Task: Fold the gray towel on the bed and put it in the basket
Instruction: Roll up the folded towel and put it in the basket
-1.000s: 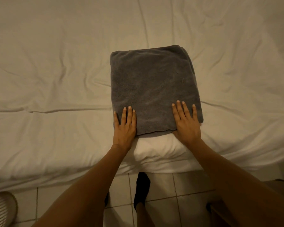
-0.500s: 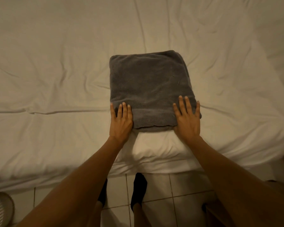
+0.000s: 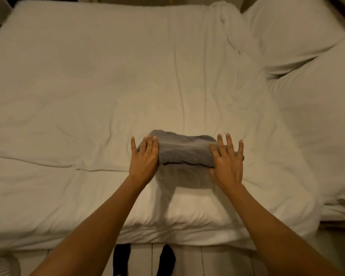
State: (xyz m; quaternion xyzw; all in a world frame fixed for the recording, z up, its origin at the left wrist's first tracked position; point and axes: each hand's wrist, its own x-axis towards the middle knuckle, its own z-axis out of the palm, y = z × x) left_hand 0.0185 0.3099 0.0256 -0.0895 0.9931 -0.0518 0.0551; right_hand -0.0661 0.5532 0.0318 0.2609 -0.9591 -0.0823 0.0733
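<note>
While gripped at both ends, towel (image 3: 184, 151) sits mid-frame, lifted just off bed (image 3: 88, 96), near edge sagging, shadow below. Left hand (image 3: 143, 158) clamps left end, fingers on top; right hand (image 3: 227, 162) clamps right end likewise. Thumbs hidden, likely underneath. Folded, soft, thick, light, limp; likely droops in middle and unfolds if held loose. Best held under both ends, palms supporting layers. Ribbed white thing, lower left corner (image 3: 2, 265), possibly basket, blurred; cannot confirm.

Your arms reach straight toward 12 o'clock, left hand (image 3: 144, 159) at 11 and right hand (image 3: 226, 160) at 1, fingers extended, palms down, gripping between them.
</note>
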